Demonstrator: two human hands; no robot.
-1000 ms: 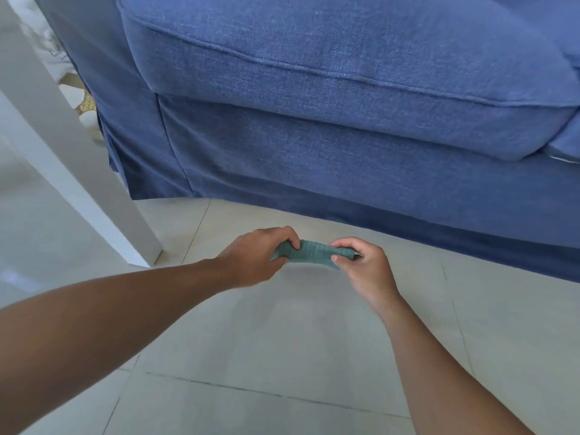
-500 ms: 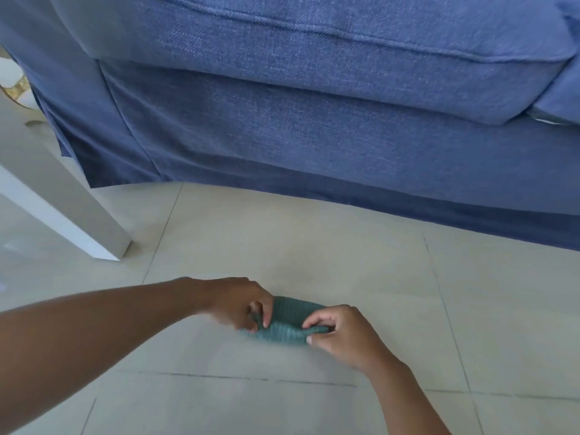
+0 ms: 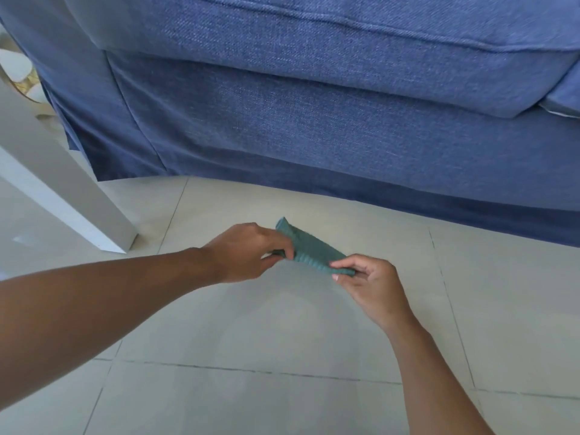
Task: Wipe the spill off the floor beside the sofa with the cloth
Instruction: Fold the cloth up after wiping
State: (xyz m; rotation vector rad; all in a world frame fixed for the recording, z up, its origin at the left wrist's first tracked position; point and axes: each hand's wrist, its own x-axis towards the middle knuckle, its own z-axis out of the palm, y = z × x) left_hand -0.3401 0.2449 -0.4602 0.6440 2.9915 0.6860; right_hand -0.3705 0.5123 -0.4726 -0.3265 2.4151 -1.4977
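Note:
A small folded teal cloth (image 3: 309,250) with a ribbed weave is held above the pale floor tiles (image 3: 282,340), in front of the blue sofa (image 3: 314,120). My left hand (image 3: 248,251) pinches its left end between thumb and fingers. My right hand (image 3: 370,281) pinches its lower right corner. The cloth slants from upper left to lower right between both hands. I cannot make out a spill on the tiles; only a faint sheen shows below my hands.
The sofa's skirt (image 3: 408,202) hangs down to the floor across the back. A white furniture leg (image 3: 72,202) stands on the tiles at the left, near the sofa's corner. Grout lines cross the floor.
Both hands have kept their hold on the cloth. The cloth is now tilted and stretched a little wider, and the view has shifted so the hands sit higher in the frame.

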